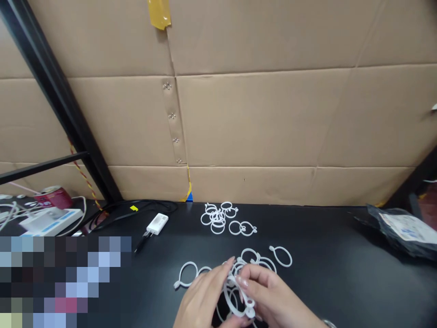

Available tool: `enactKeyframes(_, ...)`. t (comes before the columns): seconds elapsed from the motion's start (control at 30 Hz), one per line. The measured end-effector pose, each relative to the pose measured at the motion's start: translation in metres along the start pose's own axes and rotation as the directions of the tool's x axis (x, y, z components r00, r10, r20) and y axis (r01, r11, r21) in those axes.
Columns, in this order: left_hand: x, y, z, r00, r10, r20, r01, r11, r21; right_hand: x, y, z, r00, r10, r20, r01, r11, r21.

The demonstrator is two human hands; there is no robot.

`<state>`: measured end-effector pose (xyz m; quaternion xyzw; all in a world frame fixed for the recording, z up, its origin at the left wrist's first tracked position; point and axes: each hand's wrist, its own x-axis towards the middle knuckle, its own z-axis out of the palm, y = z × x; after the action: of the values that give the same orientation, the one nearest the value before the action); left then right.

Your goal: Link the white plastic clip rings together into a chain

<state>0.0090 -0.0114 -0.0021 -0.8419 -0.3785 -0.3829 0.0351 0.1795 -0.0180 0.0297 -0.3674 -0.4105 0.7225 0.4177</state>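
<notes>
Near the front of the black table, my left hand (204,297) is curled around a white plastic curtain ring (227,298), its thumb at the ring's lower edge. My right hand (269,289) pinches a small white clip-like piece (246,294) lying along the ring's right side. Whether that piece is joined to the ring I cannot tell. More white rings lie behind and under my hands, partly hidden. One loose ring (283,257) rests to the right, and another (188,274) to the left.
A pile of white rings (217,217) lies farther back. Left of it are a white plug adapter (157,224), a power strip (61,222) with cables, and a red can (53,197). A dark plastic package (392,230) sits at right. A cardboard wall (259,118) stands behind.
</notes>
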Motion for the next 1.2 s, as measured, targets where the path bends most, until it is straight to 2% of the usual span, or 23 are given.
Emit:
enactKeyframes(0.13,-0.005,-0.001,-0.001,1.0,-0.029,-0.001,0.029,0.999,-0.036,-0.002,-0.006,-0.007,0.998,-0.059,-0.015,0.054,0.971,-0.232)
enactKeyframes(0.2,-0.003,-0.003,-0.004,1.0,-0.009,0.004,0.009,0.999,-0.043,-0.006,-0.013,-0.011,0.988,-0.151,-0.03,0.123,0.891,-0.437)
enactKeyframes(0.23,-0.002,-0.006,-0.006,1.0,0.003,0.008,-0.003,0.999,-0.035,-0.008,-0.017,-0.014,0.977,-0.211,-0.016,0.168,0.817,-0.551)
enactKeyframes(0.27,-0.001,-0.008,-0.008,1.0,0.015,0.015,-0.015,1.0,-0.026,-0.01,-0.02,-0.015,0.963,-0.27,0.018,0.213,0.715,-0.666)
enactKeyframes(0.33,0.001,-0.013,-0.011,0.999,0.03,0.022,-0.03,1.0,-0.01,-0.013,-0.025,-0.018,0.928,-0.343,0.144,0.295,0.442,-0.847)
enactKeyframes(0.4,0.001,-0.016,-0.012,0.999,0.042,0.022,-0.042,0.999,-0.012,-0.015,-0.025,-0.019,0.878,-0.377,0.295,0.372,0.15,-0.916)
enactKeyframes(0.47,-0.001,-0.016,-0.011,0.999,0.044,0.019,-0.043,0.999,-0.022,-0.015,-0.022,-0.018,0.808,-0.412,0.421,0.425,-0.088,-0.901)
enactKeyframes(0.53,-0.003,-0.014,-0.008,0.999,0.043,0.016,-0.043,0.999,-0.02,-0.013,-0.018,-0.017,0.737,-0.437,0.515,0.449,-0.253,-0.857)
enactKeyframes(0.6,-0.006,-0.012,-0.006,0.999,0.038,0.007,-0.038,0.999,-0.01,-0.012,-0.016,-0.016,0.697,-0.435,0.57,0.445,-0.361,-0.82)
enactKeyframes(0.7,-0.006,-0.011,-0.006,0.999,0.049,-0.003,-0.049,0.999,-0.016,-0.011,-0.016,-0.015,0.634,-0.443,0.635,0.441,-0.467,-0.766)
enactKeyframes(0.8,-0.004,-0.011,-0.008,0.998,0.056,0.014,-0.055,0.997,-0.052,-0.012,-0.016,-0.014,0.578,-0.457,0.675,0.432,-0.53,-0.729)
enactKeyframes(0.97,-0.002,-0.008,-0.011,0.994,0.058,0.097,-0.042,0.987,-0.153,-0.013,-0.016,-0.011,0.58,-0.445,0.682,0.417,-0.557,-0.718)
enactKeyframes(1.07,-0.004,-0.007,-0.01,0.997,0.038,0.067,-0.027,0.987,-0.155,-0.013,-0.015,-0.01,0.587,-0.429,0.687,0.428,-0.556,-0.713)
enactKeyframes(1.2,-0.008,-0.005,-0.007,0.996,0.086,0.023,-0.083,0.99,-0.112,-0.013,-0.013,-0.01,0.585,-0.441,0.68,0.433,-0.539,-0.722)
